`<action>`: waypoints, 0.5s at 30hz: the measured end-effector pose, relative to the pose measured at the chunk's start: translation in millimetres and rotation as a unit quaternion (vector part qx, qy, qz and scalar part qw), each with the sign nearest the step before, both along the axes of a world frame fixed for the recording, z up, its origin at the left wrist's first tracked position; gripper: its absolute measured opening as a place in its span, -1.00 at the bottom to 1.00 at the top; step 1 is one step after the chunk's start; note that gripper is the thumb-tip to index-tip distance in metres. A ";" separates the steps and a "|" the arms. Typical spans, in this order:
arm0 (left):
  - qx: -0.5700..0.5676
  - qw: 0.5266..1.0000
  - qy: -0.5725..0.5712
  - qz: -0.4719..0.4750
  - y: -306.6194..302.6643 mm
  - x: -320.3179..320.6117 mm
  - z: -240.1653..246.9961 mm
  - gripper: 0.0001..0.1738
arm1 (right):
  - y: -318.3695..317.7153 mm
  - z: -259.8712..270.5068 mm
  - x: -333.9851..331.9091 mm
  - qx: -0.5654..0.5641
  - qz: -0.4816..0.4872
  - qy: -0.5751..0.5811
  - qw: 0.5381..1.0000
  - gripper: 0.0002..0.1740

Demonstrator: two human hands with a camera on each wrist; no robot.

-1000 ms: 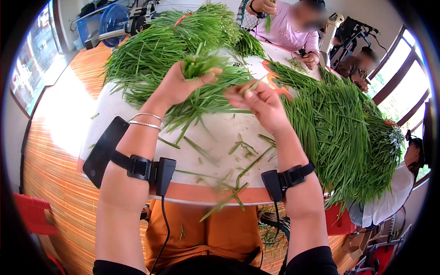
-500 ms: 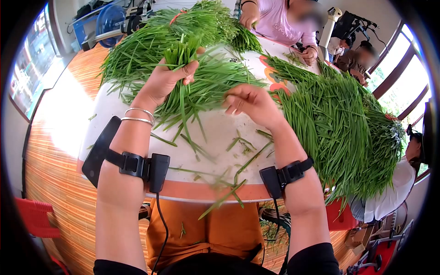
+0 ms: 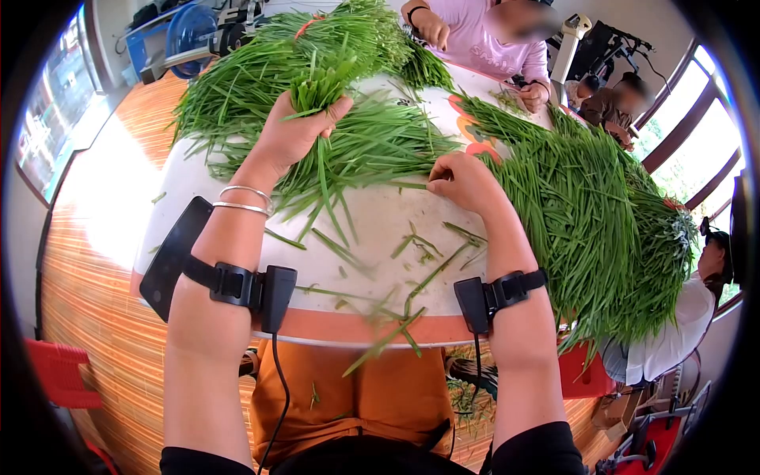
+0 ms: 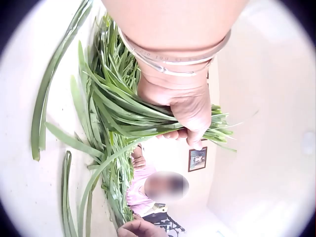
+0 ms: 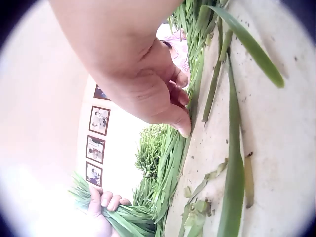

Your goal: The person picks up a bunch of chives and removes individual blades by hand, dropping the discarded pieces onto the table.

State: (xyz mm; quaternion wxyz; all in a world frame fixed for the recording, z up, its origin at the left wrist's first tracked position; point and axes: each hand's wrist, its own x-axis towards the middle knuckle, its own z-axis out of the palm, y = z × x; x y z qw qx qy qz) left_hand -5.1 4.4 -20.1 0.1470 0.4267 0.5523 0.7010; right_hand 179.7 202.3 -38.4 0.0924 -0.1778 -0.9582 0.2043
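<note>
My left hand (image 3: pixel 297 134) grips a bunch of garlic chives (image 3: pixel 321 89) around its cut ends, raised above a heap of chives (image 3: pixel 388 138); long leaves trail from below the fist to the table. Leaf ends stick out past the thumb in the left wrist view. My right hand (image 3: pixel 467 182) is low by the heap's near edge, fingers curled and thumb tip against a single garlic chive leaf (image 3: pixel 408 185). Close to its fingertips in the right wrist view, loose leaves (image 5: pixel 234 163) and trimmings (image 5: pixel 197 217) lie on the white table (image 5: pixel 276 148).
A big tied bundle (image 3: pixel 261 79) stands at the back left, and a wide chive pile (image 3: pixel 570 214) covers the right side. A phone (image 3: pixel 170 265) lies by my left forearm. Across the table sits a person in pink (image 3: pixel 507 47); others are at the right.
My left hand has drawn left and back from the right hand, still holding its bunch. My right hand has moved right and down, to a leaf at the heap's edge.
</note>
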 end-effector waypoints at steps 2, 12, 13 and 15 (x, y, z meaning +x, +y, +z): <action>0.009 1.000 0.004 0.008 0.9 -1.8 -1.0 -0.74 | 0.6 -0.6 -1.2 0.013 0.010 0.003 1.000 -0.82; -0.022 0.999 0.038 -0.013 2.2 0.1 -1.4 -0.75 | -2.6 3.6 -7.6 -0.438 0.066 0.234 0.866 -0.73; -0.024 0.998 0.047 -0.031 2.7 -0.3 -2.4 -0.76 | -2.8 3.5 -7.6 -0.462 0.079 0.247 0.848 -0.70; -0.043 0.996 0.072 -0.031 2.8 0.9 -3.1 -0.77 | -7.3 6.3 -7.7 -0.464 0.076 0.244 0.848 -0.68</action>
